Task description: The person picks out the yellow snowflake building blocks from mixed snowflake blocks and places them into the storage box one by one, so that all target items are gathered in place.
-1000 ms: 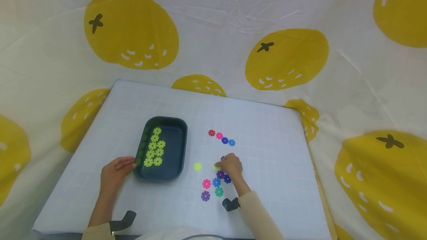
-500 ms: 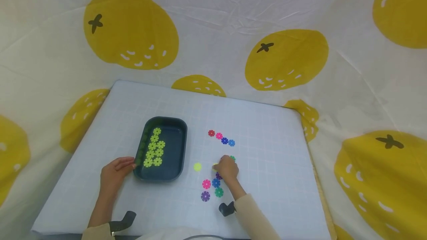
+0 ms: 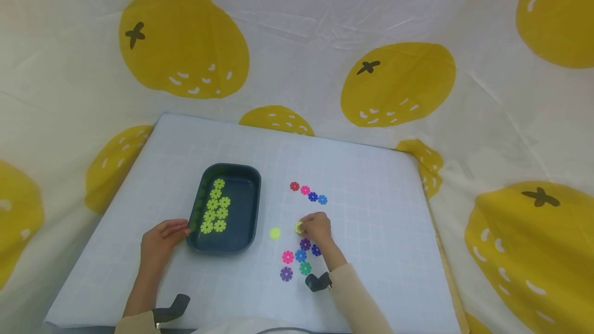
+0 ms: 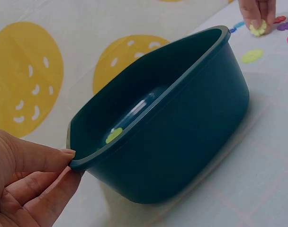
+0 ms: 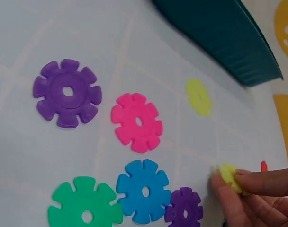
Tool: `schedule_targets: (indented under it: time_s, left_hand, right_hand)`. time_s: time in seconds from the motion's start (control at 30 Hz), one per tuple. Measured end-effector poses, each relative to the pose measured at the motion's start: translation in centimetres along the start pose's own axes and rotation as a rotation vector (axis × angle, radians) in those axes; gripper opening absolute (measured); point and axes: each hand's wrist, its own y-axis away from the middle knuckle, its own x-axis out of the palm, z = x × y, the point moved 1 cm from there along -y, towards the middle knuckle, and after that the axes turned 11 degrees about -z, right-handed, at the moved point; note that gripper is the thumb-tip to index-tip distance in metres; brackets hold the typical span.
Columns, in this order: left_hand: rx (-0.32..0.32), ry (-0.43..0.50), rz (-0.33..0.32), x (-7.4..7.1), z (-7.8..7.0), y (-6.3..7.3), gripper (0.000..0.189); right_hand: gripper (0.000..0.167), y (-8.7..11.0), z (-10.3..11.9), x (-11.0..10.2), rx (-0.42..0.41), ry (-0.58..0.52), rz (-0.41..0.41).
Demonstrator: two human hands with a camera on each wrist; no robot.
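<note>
My left hand point(image 3: 158, 244) pinches the near-left rim of a dark teal tub point(image 4: 182, 132), thumb on the inside edge and fingers beneath the rim outside. Several yellow-green snowflake discs point(image 3: 219, 213) lie flat along the tub's left half. Between thumb and fingertips, my right hand point(image 3: 317, 228) holds a yellow snowflake disc point(image 5: 230, 177), tilted in the right wrist view. Another yellow disc point(image 3: 275, 233) lies on the cloth between the tub and that hand. Just below the right hand are purple point(image 3: 304, 244) and dark blue point(image 3: 316, 250) discs.
Pink point(image 3: 287, 257), light blue point(image 3: 300, 255), green point(image 3: 305, 268) and purple point(image 3: 286, 274) discs lie nearer the body. Farther back, a red disc point(image 3: 294, 186) starts a short slanting row with pink and blue ones. A fruit-print curtain point(image 3: 297, 55) hangs behind the table.
My right hand, first reaching down among the discs, now pinches the yellow disc slightly farther back and left. The dark blue disc shows again beneath it. Left hand and tub stay put.
</note>
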Motion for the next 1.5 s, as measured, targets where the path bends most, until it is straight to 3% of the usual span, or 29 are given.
schedule_targets:
  time_s: [0.33, 0.43, 0.73, 1.13, 1.5]
  left_hand:
    - [0.005, -0.005, -0.003, 0.0, -0.1, 0.1, 0.038]
    - [0.007, 0.003, -0.003, 0.0, -0.1, 0.1, 0.038]
    - [-0.006, -0.01, 0.003, 0.0, 0.1, 0.0, 0.037]
    - [0.007, 0.015, 0.0, 0.0, 0.0, 0.2, 0.037]
    - [0.003, 0.027, 0.008, 0.0, 0.2, 0.2, 0.037]
  right_hand:
    - [0.029, -1.7, 0.2, -0.6, 0.334, -0.357, 0.096]
    - [0.031, -2.2, 0.8, -0.5, 0.389, -0.433, 0.097]
    - [0.03, -3.1, 2.9, -1.0, 0.405, -0.527, 0.072]
    - [0.029, -5.0, 6.9, -3.0, 0.34, -0.533, 0.099]
    - [0.029, -5.9, 8.3, -3.2, 0.375, -0.561, 0.115]
